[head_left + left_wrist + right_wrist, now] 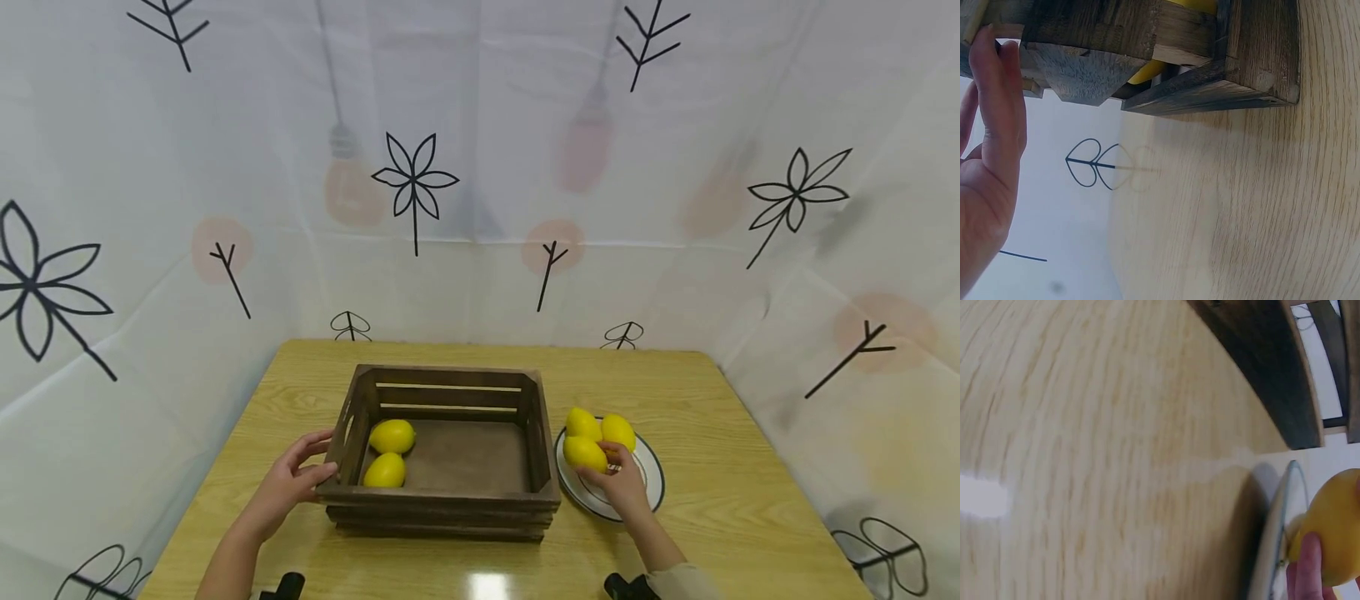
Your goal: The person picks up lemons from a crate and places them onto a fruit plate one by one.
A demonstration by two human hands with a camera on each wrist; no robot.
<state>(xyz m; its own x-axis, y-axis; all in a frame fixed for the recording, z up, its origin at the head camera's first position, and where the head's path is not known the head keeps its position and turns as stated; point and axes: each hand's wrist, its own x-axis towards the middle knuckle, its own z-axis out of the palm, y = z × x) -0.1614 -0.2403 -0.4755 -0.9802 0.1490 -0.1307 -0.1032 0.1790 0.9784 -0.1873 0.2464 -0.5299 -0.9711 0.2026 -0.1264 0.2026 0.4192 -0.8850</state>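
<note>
A brown wooden crate (pixel 442 504) stands on the table, with two yellow lemons (pixel 386 471) lying inside at its left. My left hand (pixel 288 483) rests against the crate's left side, its fingers nearly straight. In the left wrist view those fingertips lie at the edge of the slatted crate (pixel 1091 37). To the crate's right, my right hand (pixel 621 482) holds a lemon (pixel 585 453) between thumb and fingers over a dark-rimmed white plate (pixel 654 483). Two other lemons (pixel 618 432) sit behind it on the plate. The right wrist view shows the held lemon (pixel 1335 531) close up.
The wooden table (pixel 300 383) extends around the crate and plate. A white cloth (pixel 465 275) printed with plant drawings hangs behind and at both sides. Dark wrist-camera parts (pixel 288 586) show at the bottom of the head view.
</note>
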